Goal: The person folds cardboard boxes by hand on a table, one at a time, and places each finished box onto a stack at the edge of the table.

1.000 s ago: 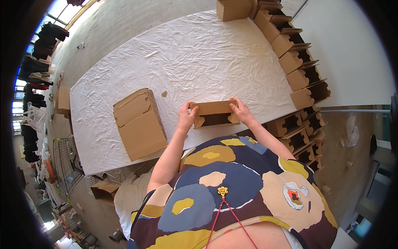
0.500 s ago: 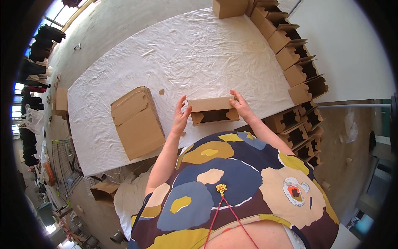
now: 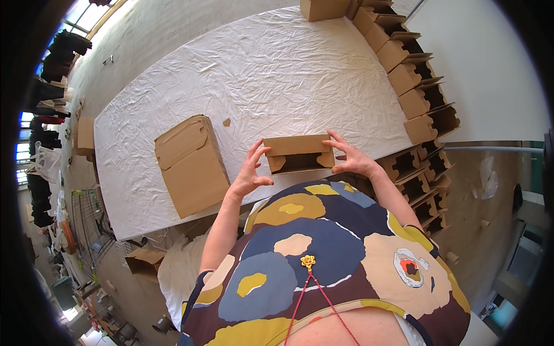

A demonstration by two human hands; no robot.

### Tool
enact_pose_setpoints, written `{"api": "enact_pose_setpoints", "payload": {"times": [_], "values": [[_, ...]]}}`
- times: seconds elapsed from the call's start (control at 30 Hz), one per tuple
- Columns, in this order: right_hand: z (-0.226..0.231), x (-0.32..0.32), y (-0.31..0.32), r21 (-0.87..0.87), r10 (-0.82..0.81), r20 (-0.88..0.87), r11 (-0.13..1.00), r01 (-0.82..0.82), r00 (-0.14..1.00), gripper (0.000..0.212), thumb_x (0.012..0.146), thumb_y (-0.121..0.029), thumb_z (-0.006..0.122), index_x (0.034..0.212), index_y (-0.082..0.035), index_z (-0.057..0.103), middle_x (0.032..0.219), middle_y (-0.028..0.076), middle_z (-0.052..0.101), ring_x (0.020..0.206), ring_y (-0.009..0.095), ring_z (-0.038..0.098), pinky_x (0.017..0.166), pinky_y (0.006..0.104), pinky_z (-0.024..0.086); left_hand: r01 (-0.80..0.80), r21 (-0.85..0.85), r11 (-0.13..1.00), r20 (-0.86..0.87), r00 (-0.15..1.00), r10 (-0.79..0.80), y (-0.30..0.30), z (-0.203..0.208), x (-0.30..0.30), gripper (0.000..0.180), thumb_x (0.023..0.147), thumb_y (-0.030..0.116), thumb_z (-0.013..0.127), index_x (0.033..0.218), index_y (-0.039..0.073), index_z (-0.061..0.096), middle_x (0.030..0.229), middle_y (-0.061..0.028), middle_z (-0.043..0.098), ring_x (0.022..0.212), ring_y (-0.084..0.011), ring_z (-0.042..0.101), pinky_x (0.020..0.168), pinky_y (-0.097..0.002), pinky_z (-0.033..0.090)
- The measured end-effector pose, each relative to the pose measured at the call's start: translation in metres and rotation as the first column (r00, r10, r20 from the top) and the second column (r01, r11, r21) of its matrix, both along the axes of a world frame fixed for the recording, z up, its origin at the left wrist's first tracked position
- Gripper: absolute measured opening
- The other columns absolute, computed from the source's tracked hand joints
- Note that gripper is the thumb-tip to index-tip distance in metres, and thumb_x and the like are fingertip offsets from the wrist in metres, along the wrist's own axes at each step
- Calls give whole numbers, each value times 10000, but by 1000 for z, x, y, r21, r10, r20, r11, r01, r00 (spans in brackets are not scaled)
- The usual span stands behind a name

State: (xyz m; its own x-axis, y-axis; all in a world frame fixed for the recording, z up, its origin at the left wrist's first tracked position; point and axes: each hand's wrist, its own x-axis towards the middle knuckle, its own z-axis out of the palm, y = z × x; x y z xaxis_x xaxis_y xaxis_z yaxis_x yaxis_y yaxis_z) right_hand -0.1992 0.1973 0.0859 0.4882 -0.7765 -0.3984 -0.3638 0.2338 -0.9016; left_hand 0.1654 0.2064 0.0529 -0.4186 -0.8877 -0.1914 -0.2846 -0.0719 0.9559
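The left hand (image 3: 248, 175) cups open, thumb apart from fingers, by the left end of a cardboard box (image 3: 297, 144); the right hand (image 3: 356, 162), likewise spread, frames its right end. Just below centre frame, the box stretches left to right between them, fingertips close at both ends, neither hand clearly nearer.

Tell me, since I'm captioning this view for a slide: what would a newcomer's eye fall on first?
Probably the boldly patterned top filling the lower middle, with a gold flower pendant on its front. Just above, the left hand and right hand frame a small cardboard box on the white-covered table. More brown boxes run along the table's right edge.
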Motion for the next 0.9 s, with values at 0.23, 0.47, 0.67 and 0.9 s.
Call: {"api": "enact_pose_setpoints", "payload": {"times": [0.23, 0.47, 0.67, 0.9], "values": [[-28, 4, 1, -74, -170, -15, 983, 168, 985, 674, 685, -199, 853, 1271, -99, 534, 1510, 51, 349, 1396, 246, 361, 1048, 456, 460, -144, -18, 989, 46, 988, 145, -11, -12, -18, 516, 764, 183, 820, 1212, 132, 568, 1523, -47, 325, 1364, -266, 399, 1009, -444, 462], [-74, 27, 1, -234, -458, 90, 854, 465, 885, 623, 782, -105, 778, 1344, -119, 511, 1269, 64, 534, 1165, 228, 534, 916, 390, 532, -392, -105, 914, -31, 920, 391, -9, -35, -45, 230, 831, -17, 686, 959, 69, 516, 1273, -60, 439, 1111, -173, 512, 807, -296, 544], [-62, 15, -1, 385, -364, 6, 860, 334, 931, 896, 874, -453, 720, 1568, -274, 183, 1577, 114, 260, 1293, 351, 473, 844, 584, 545, -436, -45, 899, -131, 894, 428, -5, -33, -52, 540, 883, -10, 638, 1378, 120, 464, 1418, -81, 397, 1216, -201, 491, 906, -338, 532], [-41, 10, -10, 471, -331, 73, 843, 260, 941, 957, 888, -525, 681, 1589, -283, 77, 1599, 124, 236, 1392, 360, 369, 941, 572, 508, -354, 208, 912, -199, 898, 393, -6, -55, -55, 688, 947, 122, 617, 1543, 158, 275, 1549, -84, 310, 1396, -230, 349, 1089, -390, 389]]}}
